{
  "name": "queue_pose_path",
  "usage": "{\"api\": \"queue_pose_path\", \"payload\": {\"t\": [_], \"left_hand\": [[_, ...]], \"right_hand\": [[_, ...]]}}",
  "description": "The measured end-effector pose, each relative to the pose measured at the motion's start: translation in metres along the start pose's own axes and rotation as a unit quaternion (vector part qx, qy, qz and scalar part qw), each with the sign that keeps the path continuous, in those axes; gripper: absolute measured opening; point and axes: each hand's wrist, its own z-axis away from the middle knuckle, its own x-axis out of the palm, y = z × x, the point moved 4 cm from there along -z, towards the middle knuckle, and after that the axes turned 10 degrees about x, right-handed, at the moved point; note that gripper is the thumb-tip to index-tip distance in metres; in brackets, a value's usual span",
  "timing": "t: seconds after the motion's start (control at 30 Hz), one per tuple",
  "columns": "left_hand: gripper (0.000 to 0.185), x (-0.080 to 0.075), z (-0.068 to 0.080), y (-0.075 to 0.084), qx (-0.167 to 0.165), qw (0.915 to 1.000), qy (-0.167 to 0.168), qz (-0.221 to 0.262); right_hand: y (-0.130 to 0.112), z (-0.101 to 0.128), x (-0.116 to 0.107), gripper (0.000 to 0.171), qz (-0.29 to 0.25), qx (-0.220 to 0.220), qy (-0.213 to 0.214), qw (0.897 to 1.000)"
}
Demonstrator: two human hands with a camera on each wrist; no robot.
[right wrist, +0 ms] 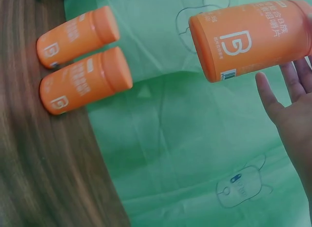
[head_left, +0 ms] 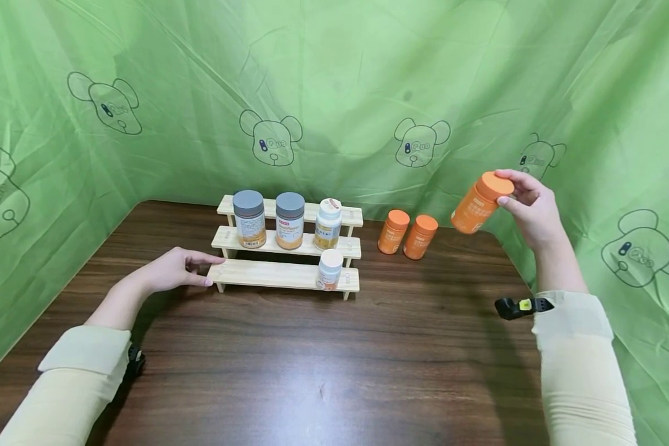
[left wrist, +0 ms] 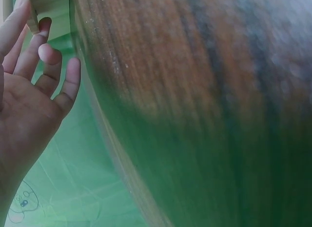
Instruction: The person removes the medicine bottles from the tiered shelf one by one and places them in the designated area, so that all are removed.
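Observation:
My right hand (head_left: 511, 193) is raised over the table's back right corner and pinches the cap of a tilted orange bottle (head_left: 476, 207). In the right wrist view this orange bottle (right wrist: 248, 37) hangs above the green cloth, with my fingers (right wrist: 287, 102) beside it. Two more orange bottles (head_left: 393, 231) (head_left: 420, 236) stand on the table right of the wooden stepped shelf (head_left: 281, 274); they also show in the right wrist view (right wrist: 78, 35) (right wrist: 85, 80). My left hand (head_left: 192, 271) lies flat on the table, fingertips touching the shelf's left end (left wrist: 46, 10).
On the shelf's upper steps stand two grey-lidded bottles (head_left: 249, 218) (head_left: 290, 220) and a white bottle (head_left: 328, 223); a small white bottle (head_left: 330, 269) sits on the lowest step. Green cloth (head_left: 368, 93) walls in the dark wooden table (head_left: 323, 359) on three sides.

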Motion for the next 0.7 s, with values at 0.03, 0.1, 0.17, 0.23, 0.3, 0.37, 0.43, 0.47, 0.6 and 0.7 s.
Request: {"api": "queue_pose_path", "payload": {"t": [0.03, 0.1, 0.17, 0.23, 0.3, 0.37, 0.43, 0.47, 0.6, 0.7], "left_hand": [[0.054, 0.0, 0.0, 0.0, 0.0, 1.0, 0.0, 0.001], [0.054, 0.0, 0.0, 0.0, 0.0, 1.0, -0.001, 0.001], [0.054, 0.0, 0.0, 0.0, 0.002, 1.0, 0.0, -0.002], [0.054, -0.001, 0.001, 0.0, 0.003, 1.0, 0.0, -0.006], [0.055, -0.001, 0.001, 0.0, 0.004, 1.0, 0.001, -0.007], [0.055, -0.001, 0.001, 0.0, 0.004, 1.0, 0.001, -0.006], [0.055, 0.0, 0.001, 0.0, 0.004, 1.0, 0.001, -0.007], [0.055, 0.0, 0.001, 0.0, 0.003, 1.0, 0.001, -0.007], [0.054, 0.0, 0.001, 0.001, 0.002, 0.9999, 0.0, -0.011], [0.054, -0.001, 0.001, 0.002, -0.001, 1.0, 0.001, -0.009]], "right_hand": [[0.003, 0.001, -0.002, 0.042, 0.005, 0.006, 0.002, 1.0], [0.01, 0.003, -0.007, 0.043, 0.019, 0.014, 0.007, 1.0], [0.017, 0.005, -0.011, 0.043, 0.028, 0.022, 0.009, 0.999], [0.025, 0.006, -0.015, 0.043, 0.039, 0.026, 0.017, 0.999], [0.032, 0.009, -0.019, 0.043, 0.046, 0.03, 0.025, 0.998], [0.04, 0.011, -0.023, 0.042, 0.048, 0.035, 0.035, 0.998], [0.049, 0.014, -0.027, 0.042, 0.052, 0.043, 0.045, 0.997], [0.053, 0.016, -0.029, 0.042, 0.058, 0.049, 0.052, 0.996], [0.07, 0.022, -0.037, 0.043, 0.09, 0.07, 0.081, 0.99], [0.08, 0.026, -0.04, 0.044, 0.115, 0.082, 0.099, 0.985]]}}
